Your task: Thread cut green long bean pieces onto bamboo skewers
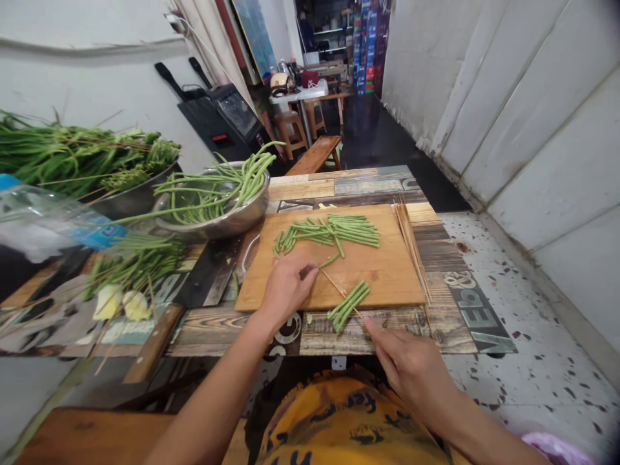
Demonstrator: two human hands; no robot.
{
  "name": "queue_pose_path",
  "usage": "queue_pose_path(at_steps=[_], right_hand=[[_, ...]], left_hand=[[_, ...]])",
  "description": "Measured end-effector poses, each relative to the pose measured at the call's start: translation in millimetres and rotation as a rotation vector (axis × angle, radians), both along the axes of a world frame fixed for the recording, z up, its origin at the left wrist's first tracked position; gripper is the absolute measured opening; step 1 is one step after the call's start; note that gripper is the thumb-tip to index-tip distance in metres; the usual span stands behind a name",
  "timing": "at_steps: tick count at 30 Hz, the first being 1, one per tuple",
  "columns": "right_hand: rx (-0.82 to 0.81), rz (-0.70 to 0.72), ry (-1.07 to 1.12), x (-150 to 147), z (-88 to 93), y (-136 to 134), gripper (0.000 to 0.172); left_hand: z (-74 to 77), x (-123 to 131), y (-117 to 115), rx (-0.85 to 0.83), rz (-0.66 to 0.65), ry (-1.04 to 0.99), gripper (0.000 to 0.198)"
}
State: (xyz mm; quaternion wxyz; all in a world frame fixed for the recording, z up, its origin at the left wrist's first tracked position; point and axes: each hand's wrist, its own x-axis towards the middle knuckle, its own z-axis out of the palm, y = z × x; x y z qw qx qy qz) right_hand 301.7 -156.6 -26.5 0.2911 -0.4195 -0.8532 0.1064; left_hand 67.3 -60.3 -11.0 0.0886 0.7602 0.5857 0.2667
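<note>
My right hand (pixel 411 361) is closed around the lower end of a thin bamboo skewer (pixel 333 282), which points up and left over the board's near edge. Several cut green bean pieces (pixel 349 306) sit side by side across that skewer. At its tip, my left hand (pixel 289 287) pinches a single green bean piece (pixel 329 261); whether the tip has pierced it I cannot tell. Beyond my fingers, a pile of cut green beans (pixel 352 229) lies on the wooden cutting board (pixel 382 274).
Loose skewers (pixel 413 248) rest along the board's right edge. Left of it stand a steel bowl (pixel 213 226) of long beans and a basin (pixel 130 201) of greens. A cleaver (pixel 157 342) lies with its handle past the table's front edge, near bundled skewered beans (pixel 145 261) and a plastic bottle (pixel 58 213).
</note>
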Motion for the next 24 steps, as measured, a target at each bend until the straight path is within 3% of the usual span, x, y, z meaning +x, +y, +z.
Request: queue_pose_path(at_steps=[24], right_hand=[[-0.004, -0.006, 0.009, -0.3, -0.5, -0.3, 0.033]], left_hand=[[-5.9, -3.3, 1.4, -0.013, -0.007, -0.066, 0.011]])
